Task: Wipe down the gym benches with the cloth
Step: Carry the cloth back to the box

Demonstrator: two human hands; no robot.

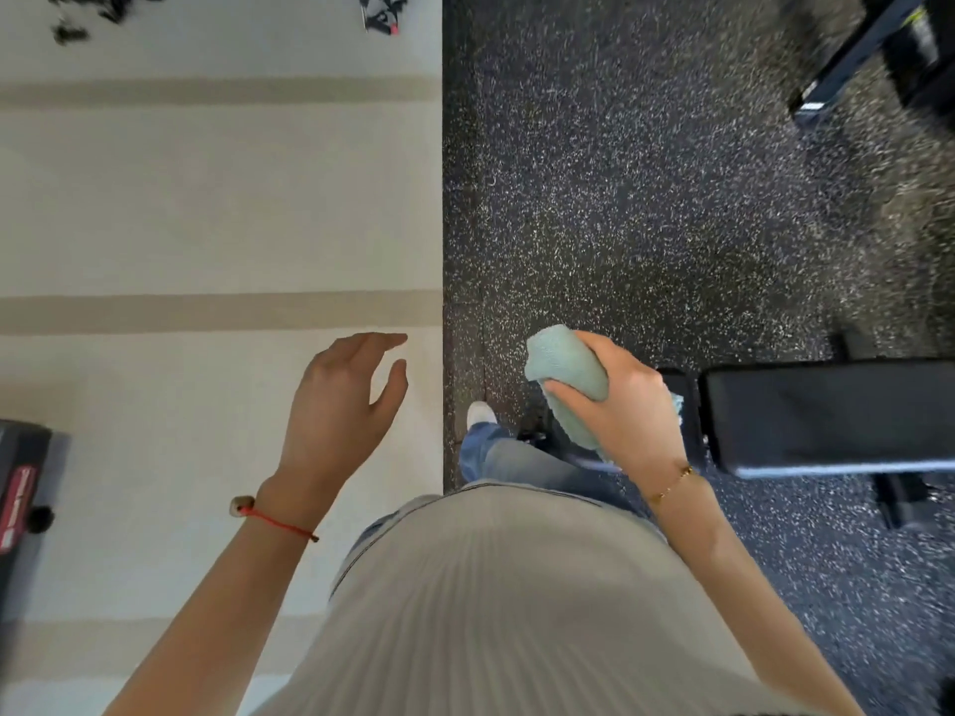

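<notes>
Single head-worn view, wide-angle, aimed steeply down over torso (491, 602) at floor (646, 198); hands close.

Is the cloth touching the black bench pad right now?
No, the right hand holds the bunched cloth in the air beside the bench pad.

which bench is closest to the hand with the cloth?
The black padded bench at right, directly beside the right hand gripping the green cloth. The other black equipment sits far off at top right.
</notes>
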